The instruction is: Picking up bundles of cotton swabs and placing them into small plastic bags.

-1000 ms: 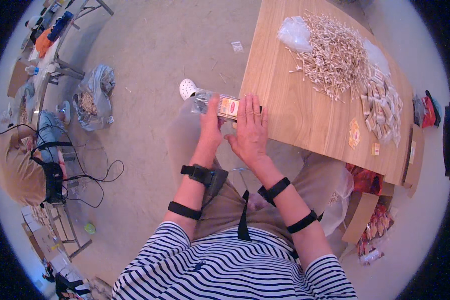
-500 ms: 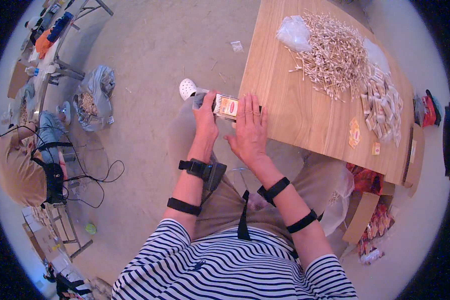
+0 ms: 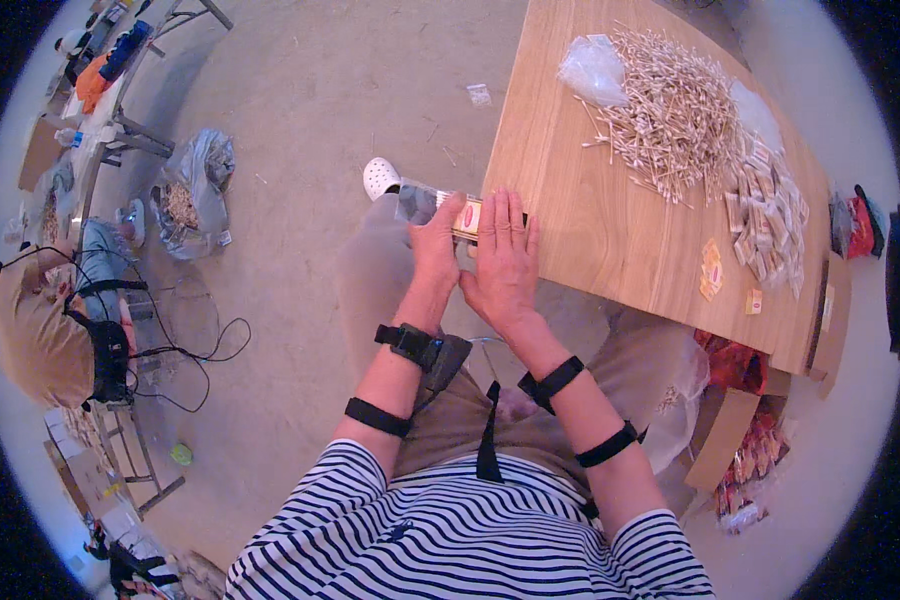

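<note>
A small clear pack of cotton swabs with a yellow card (image 3: 469,217) lies between my hands, over my lap beside the table's near left corner. My left hand (image 3: 438,240) is closed around its left part, the thumb on top. Loose clear film (image 3: 417,204) sticks out past that hand. My right hand (image 3: 505,262) lies flat across the pack's right end, fingers stretched and side by side, thumb out toward my left hand. Under its fingertips a dark edge shows; what it belongs to is hidden.
On the wooden table (image 3: 560,210) are a heap of loose cotton swabs (image 3: 675,110), filled packs (image 3: 767,215), yellow cards (image 3: 711,268) and a clear bag (image 3: 593,70). An open carton (image 3: 722,435) stands below. Someone in tan (image 3: 50,330) sits at left near cables and a bag of swabs (image 3: 192,200).
My left hand has slid right along the pack toward my right hand and now covers more of it. More loose film shows at the left end.
</note>
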### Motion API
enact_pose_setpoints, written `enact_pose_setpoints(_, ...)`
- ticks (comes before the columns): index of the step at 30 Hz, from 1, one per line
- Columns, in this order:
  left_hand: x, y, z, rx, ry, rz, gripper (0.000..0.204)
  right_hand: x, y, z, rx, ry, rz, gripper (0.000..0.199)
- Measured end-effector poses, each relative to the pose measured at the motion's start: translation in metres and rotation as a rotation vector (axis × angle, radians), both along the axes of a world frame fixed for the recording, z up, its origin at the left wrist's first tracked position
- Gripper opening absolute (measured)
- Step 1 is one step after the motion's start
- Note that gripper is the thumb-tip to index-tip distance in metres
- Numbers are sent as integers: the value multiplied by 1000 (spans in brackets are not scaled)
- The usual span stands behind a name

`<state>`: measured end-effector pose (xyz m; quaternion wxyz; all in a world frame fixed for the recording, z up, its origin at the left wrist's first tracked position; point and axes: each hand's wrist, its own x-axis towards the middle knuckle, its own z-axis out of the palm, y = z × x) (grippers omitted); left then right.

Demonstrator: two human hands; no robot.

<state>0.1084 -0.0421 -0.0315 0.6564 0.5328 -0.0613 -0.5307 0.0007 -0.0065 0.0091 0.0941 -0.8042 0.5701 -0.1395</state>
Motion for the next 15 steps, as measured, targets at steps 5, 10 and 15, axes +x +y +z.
enact_pose_setpoints(5, 0, 0, -9, 32, 52, -34, 29, -1, -1, -1, 5, -63, 12, 104)
enact_pose_setpoints(10, -3, 0, -4, -18, 58, -47, 29, -7, -2, 3, 38, -145, 13, 106)
enact_pose_setpoints(15, -3, 1, -3, -7, 61, -22, 27, -25, 16, 10, 32, -77, -70, 108)
